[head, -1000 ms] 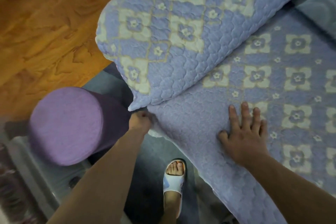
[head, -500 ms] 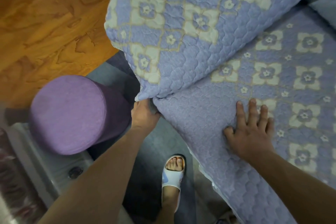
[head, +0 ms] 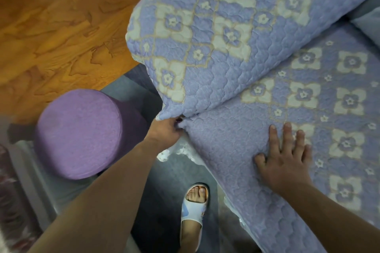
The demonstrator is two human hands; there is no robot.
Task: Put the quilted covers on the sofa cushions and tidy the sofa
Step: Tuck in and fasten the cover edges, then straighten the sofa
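The left hand point(head: 167, 130) has shifted along the corner where the rounded lilac quilted arm cover point(head: 216, 37) meets the flat lilac quilted seat cover point(head: 267, 113). A second ago it was a closed fist at the seam; half a second ago it had pushed up under the arm cover's lower edge; now its fingers are curled in a grip on the gathered fabric at the junction, and a bit of white lace trim point(head: 181, 151) shows just below it. The right hand point(head: 285, 160) lies a little lower and further right in the frame than a second ago. The whole view has drifted: the arm cover sits further right, and the round purple stool point(head: 82, 131) slightly higher.
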